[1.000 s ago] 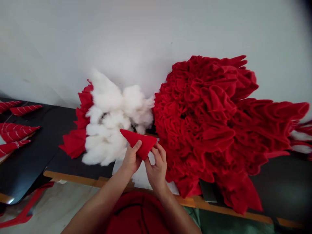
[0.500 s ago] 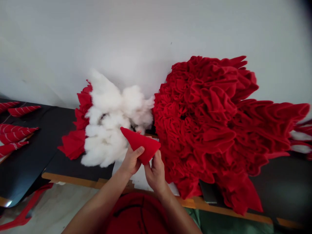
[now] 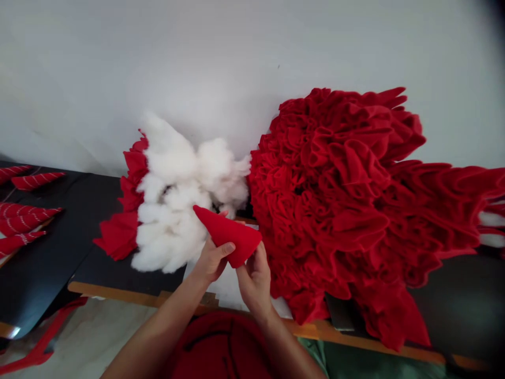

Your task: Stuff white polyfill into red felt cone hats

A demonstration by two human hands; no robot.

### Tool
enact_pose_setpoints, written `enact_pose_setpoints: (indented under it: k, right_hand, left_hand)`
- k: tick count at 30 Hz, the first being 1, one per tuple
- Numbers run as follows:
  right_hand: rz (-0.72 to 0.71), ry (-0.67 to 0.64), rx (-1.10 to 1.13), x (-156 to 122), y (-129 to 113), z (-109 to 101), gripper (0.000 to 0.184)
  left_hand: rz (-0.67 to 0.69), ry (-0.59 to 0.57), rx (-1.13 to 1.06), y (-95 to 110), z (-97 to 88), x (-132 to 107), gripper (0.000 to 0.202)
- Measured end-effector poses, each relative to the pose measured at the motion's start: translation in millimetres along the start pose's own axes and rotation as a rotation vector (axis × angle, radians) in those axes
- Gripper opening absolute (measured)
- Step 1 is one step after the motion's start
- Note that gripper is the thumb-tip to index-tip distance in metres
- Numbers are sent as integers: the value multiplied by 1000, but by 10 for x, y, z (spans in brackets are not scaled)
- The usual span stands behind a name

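A red felt cone hat [image 3: 229,235] is held between my two hands, its tip pointing up and to the left. My left hand [image 3: 215,259] wraps round its side, thumb on the near face and fingertips showing behind. At the wide end, my right hand [image 3: 255,276] grips the rim, with some fingers hidden by the cloth. Just beyond and left of the hat lies a heap of white fluffy stuffing [image 3: 173,200]. A large pile of red felt pieces [image 3: 335,200] rises to the right of my hands.
Red felt pieces [image 3: 118,234] stand left of the stuffing. Red cones with white stripes [image 3: 37,180] lie at far left on the black table [image 3: 118,276]. White paper [image 3: 231,289] lies under my hands. A grey wall [image 3: 236,63] stands behind.
My right hand has shifted slightly right at the rim of the hat. The left hand keeps its hold, and the view has moved very little.
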State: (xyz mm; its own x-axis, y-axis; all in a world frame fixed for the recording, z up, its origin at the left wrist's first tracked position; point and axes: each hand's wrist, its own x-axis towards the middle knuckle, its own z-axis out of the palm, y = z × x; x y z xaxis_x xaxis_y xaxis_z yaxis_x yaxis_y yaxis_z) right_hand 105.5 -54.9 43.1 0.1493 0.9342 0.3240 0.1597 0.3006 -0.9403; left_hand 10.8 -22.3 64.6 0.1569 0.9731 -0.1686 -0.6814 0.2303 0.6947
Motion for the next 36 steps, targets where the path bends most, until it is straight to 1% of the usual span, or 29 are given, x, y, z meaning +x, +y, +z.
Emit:
enact_pose_setpoints:
  k: [2, 7, 9, 13, 14, 15, 18, 20, 23, 24, 27, 29, 30, 33, 34, 36]
  right_hand:
    - [-17, 6, -9, -1, -2, 6, 47]
    - [-168, -55, -171, 55, 1, 43, 43]
    - [-190, -68, -200, 69, -7, 57, 43]
    - [-154, 42, -173, 50, -6, 61, 44]
    - [-161, 51, -174, 45, 0, 58, 44]
    - [-180, 36, -179, 45, 7, 54, 45]
    - [-244, -73, -192, 57, 23, 39, 46]
    - [-230, -94, -170, 60, 25, 29, 48]
    - [-145, -10, -126, 49, 14, 20, 47]
    - [-127, -10, -113, 48, 8, 18, 45]
    - [-110, -129, -65, 66, -8, 12, 41]
    - [-76, -164, -38, 83, -14, 1, 44]
    - [-52, -137, -26, 87, -15, -5, 45]
    - [-33, 28, -39, 79, -21, -15, 42]
    - [-50, 61, -65, 76, -26, -15, 39]
    - [-87, 76, -122, 84, -39, -15, 31]
  left_hand:
    - [-3, -8, -7, 1, -4, -4, 97]
    - [-40, -10, 50, 35, 5, -26, 96]
    - [-45, -15, 57, 47, 6, -24, 95]
    - [-9, -34, 4, 37, -9, -9, 90]
    - [1, -41, 7, 34, -13, -6, 88]
    - [7, -46, 20, 33, -15, -5, 87]
    - [-2, -57, 69, 44, -20, -4, 82]
    - [-18, -63, 63, 55, -25, -2, 81]
    - [-27, -65, 57, 56, -39, 1, 84]
    - [-27, -70, 69, 53, -45, 1, 85]
    - [-43, -75, 94, 48, -60, 6, 83]
    - [-59, -40, 57, 53, -60, 21, 76]
    - [-58, -5, 27, 55, -56, 32, 70]
    - [-29, 109, -51, 49, -27, 63, 50]
    - [-27, 131, -62, 41, -14, 69, 42]
    - [-47, 138, -77, 26, 4, 71, 33]
